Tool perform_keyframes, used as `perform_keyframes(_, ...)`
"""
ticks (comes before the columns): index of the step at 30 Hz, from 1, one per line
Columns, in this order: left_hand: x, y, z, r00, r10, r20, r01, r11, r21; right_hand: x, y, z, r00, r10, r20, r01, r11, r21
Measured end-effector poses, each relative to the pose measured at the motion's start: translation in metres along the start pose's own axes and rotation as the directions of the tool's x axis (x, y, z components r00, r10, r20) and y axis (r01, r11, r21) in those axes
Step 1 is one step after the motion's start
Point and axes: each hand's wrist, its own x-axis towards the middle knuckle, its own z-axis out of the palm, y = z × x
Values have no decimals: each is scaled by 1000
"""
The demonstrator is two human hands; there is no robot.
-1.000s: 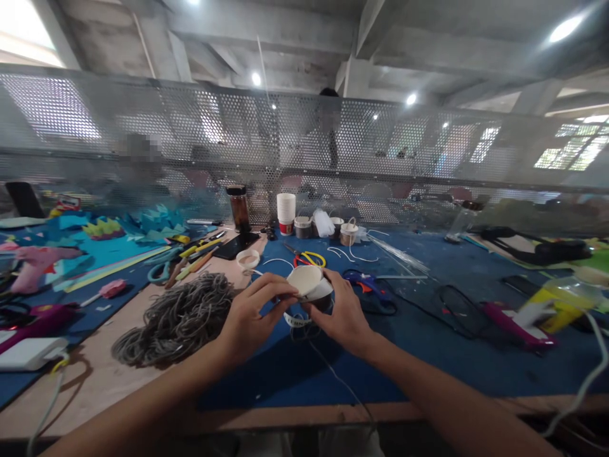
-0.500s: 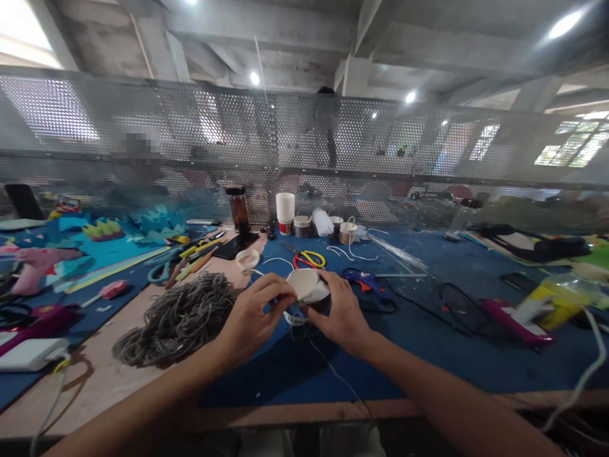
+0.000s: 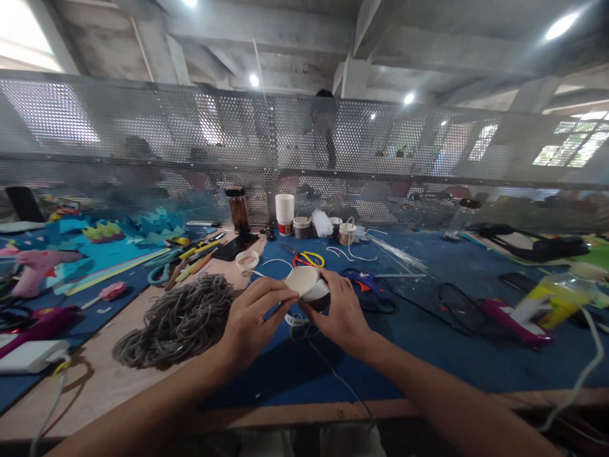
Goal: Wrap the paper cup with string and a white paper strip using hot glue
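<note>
**Currently: Paper Cup Held Between 2 Hands**

Position: the paper cup [image 3: 307, 282] sits off the table, just above the blue mat [image 3: 428, 355], at the centre of the view and directly between both hands.

Grip, right hand [image 3: 340, 314]: closed around the cup's right side, with fingers curled over its top edge and the palm behind it. This hand carries the cup.

Grip, left hand [image 3: 250, 320]: narrow pinch, with thumb and fingertips meeting at the cup's left edge. What lies between the fingertips is too small to tell.

Orientation: the cup is tilted. Its pale round face is turned up and toward the left hand, so its long axis runs from the right palm up and left to the left fingertips. Both hands touch it; the right has the fuller contact.

Adjacent items: 1 white lettered strip [image 3: 295, 320] hangs just below the cup. A grey cord bundle [image 3: 178, 320] lies near the left hand. Red-and-yellow scissors [image 3: 309, 259] and a blue glue gun [image 3: 364, 282] lie just beyond the cup.
</note>
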Motion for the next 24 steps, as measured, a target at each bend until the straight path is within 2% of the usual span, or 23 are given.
perform_keyframes(10, 2, 2, -2, 989, -77, 128, 77, 997, 7, -1, -1, -1, 999, -37, 14, 37, 999, -2)
perform_keyframes(14, 2, 4, 0, 987, -134, 87, 137, 990, -22, 0, -2, -1, 1000, 10, 21, -10, 1000, 1)
perform_keyframes(19, -2, 2, 2, 1000, -17, 10, 17, 1000, 14, 0, -1, -1, 1000, 10, 14, -9, 1000, -18)
perform_keyframes(24, -3, 1, 2, 1000, -1, 1, 1, 999, 34, 0, 0, 0, 999, -34, -10, 34, 999, -33)
